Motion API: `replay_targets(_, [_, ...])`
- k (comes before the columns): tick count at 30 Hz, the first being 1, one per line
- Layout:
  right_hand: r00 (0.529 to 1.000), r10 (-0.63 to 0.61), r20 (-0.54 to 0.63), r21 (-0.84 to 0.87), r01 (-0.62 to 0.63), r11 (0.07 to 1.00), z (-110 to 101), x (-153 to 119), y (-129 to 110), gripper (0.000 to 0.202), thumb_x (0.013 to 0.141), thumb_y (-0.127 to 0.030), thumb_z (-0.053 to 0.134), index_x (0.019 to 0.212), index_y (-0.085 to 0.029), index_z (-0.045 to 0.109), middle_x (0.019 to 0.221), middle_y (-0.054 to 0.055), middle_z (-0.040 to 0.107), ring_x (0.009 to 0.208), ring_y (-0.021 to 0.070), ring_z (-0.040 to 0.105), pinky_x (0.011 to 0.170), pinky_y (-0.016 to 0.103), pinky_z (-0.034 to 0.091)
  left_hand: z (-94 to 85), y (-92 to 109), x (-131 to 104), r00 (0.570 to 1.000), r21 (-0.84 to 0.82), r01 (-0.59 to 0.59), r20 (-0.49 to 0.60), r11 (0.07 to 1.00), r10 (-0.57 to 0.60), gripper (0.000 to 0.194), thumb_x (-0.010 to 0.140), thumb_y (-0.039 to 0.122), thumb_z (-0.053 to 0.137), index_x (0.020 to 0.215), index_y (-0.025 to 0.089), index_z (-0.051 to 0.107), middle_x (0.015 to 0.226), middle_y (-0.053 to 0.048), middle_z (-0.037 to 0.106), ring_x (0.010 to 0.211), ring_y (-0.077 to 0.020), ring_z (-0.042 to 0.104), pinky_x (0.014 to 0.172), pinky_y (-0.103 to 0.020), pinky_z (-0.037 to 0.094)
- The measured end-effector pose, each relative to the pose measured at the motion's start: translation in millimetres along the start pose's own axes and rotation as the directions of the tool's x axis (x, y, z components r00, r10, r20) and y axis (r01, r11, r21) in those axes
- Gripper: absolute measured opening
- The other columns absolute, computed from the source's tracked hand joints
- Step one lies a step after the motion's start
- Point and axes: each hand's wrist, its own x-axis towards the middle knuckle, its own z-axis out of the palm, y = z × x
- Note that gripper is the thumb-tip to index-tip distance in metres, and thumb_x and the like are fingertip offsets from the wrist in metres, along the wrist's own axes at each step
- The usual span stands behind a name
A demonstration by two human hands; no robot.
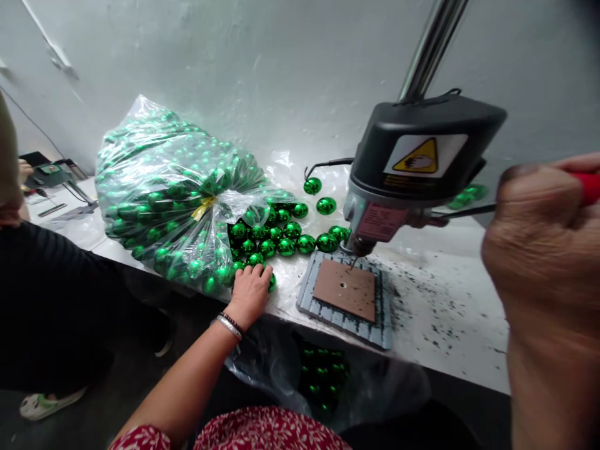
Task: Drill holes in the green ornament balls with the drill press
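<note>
My left hand (pixel 250 292) reaches palm down over the near edge of a pile of shiny green balls (pixel 287 245), its fingers slightly apart and touching the balls. One green ball (pixel 272 282) shows beside my thumb; what lies under the palm is hidden. On the right, my right hand (pixel 539 244) is closed around the red handle (pixel 589 187) of a drill press lever. The lever runs to the drill press (pixel 422 162), whose chuck and bit hang over a brown square pad (pixel 349 290) with a small hole, on a grey slotted base (pixel 307 294).
A big clear bag (pixel 159 181) of green balls, tied with a yellow strip, lies to the left on the white table (pixel 459 312). Dark shavings are scattered right of the base. Below the edge hangs another bag with green balls (pixel 323 375). A person in black (pixel 60 312) stands at left.
</note>
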Motion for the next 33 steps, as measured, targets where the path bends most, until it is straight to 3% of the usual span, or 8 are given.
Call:
replay_targets(4, [0.99,0.093,0.104,-0.083,-0.085,0.993,-3,4,-14,0.039,0.089,-0.04,0.038,0.108,-0.012,0.057,0.096,0.002,0.057,0.088,0.0087,0.053,0.075,0.029,0.033,-7.9,6,1,0.992,-0.337,-0.041,-0.129,0.941,-0.003,0.054,0.073,0.021,0.067,0.124,0.016,0.052,0.122,-0.013,0.061,0.108,-0.0293,0.056,0.093,-0.044,0.043])
replay_targets(6, [0.99,0.098,0.099,-0.085,-0.089,0.992,-5,4,-21,0.036,0.088,-0.038,0.038,0.102,-0.011,0.057,0.089,0.0,0.054,0.083,0.0058,0.05,0.075,0.029,0.032,-15.0,13,2,0.99,-0.635,-0.054,-0.134,0.77,-0.042,0.051,0.072,0.025,0.069,0.121,0.017,0.053,0.119,-0.011,0.062,0.105,-0.0258,0.058,0.092,-0.04,0.045])
replay_targets(9, [0.993,0.096,0.076,-0.086,-0.089,0.992,-6,4,-26,0.029,0.087,-0.035,0.042,0.092,-0.011,0.056,0.081,-0.002,0.051,0.073,0.0022,0.043,0.072,0.026,0.032,-19.9,27,8,0.992,-0.97,0.113,0.099,0.216,-0.078,0.042,0.073,0.034,0.068,0.11,0.017,0.056,0.102,-0.008,0.066,0.087,-0.0201,0.064,0.079,-0.034,0.051])
replay_targets(11, [0.995,0.076,0.06,-0.074,-0.072,0.995,-5,5,-26,0.026,0.086,-0.034,0.045,0.087,-0.011,0.055,0.079,-0.002,0.051,0.068,0.0012,0.04,0.069,0.023,0.032,-17.9,37,16,0.96,-0.945,0.27,0.28,-0.186,-0.024,0.037,0.075,0.037,0.066,0.105,0.017,0.056,0.095,-0.006,0.066,0.076,-0.0164,0.066,0.069,-0.029,0.052])
replay_targets(13, [0.998,0.045,0.053,-0.05,-0.042,0.998,-4,5,-24,0.025,0.086,-0.035,0.046,0.085,-0.01,0.053,0.076,-0.002,0.05,0.066,0.0007,0.039,0.067,0.02,0.032,-14.1,46,25,0.93,-0.853,0.349,0.366,-0.388,0.033,0.034,0.075,0.037,0.066,0.101,0.018,0.056,0.092,-0.003,0.064,0.067,-0.0118,0.066,0.059,-0.022,0.049])
replay_targets(18, [0.999,-0.03,0.021,0.019,0.029,0.999,-2,5,-19,0.026,0.088,-0.035,0.047,0.085,-0.01,0.051,0.071,-0.003,0.047,0.062,0.0001,0.037,0.064,0.017,0.031,-9.6,66,48,0.944,-0.883,0.323,0.325,-0.339,0.052,0.03,0.074,0.033,0.071,0.095,0.016,0.059,0.076,0.003,0.057,0.043,-0.0003,0.046,0.039,-0.014,0.028])
replay_targets(25, [0.998,-0.037,0.051,0.077,0.033,0.997,-4,5,-22,0.021,0.087,-0.031,0.048,0.083,-0.011,0.047,0.071,-0.004,0.045,0.062,-0.0005,0.037,0.064,0.016,0.032,-5.0,75,49,0.951,-0.891,0.307,0.27,-0.335,0.154,0.05,0.069,0.024,0.074,0.115,0.016,0.058,0.081,-0.001,0.063,0.054,-0.0059,0.057,0.047,-0.017,0.036])
replay_targets(33, [0.997,0.026,0.067,0.014,-0.027,1.0,-5,4,-23,0.024,0.087,-0.034,0.046,0.087,-0.01,0.05,0.074,-0.003,0.046,0.065,-0.0001,0.038,0.068,0.019,0.033,3.7,61,31,0.913,-0.528,0.407,0.218,-0.745,0.344,0.041,0.07,0.039,0.07,0.103,0.016,0.062,0.095,-0.007,0.069,0.066,-0.0111,0.061,0.052,-0.018,0.04])
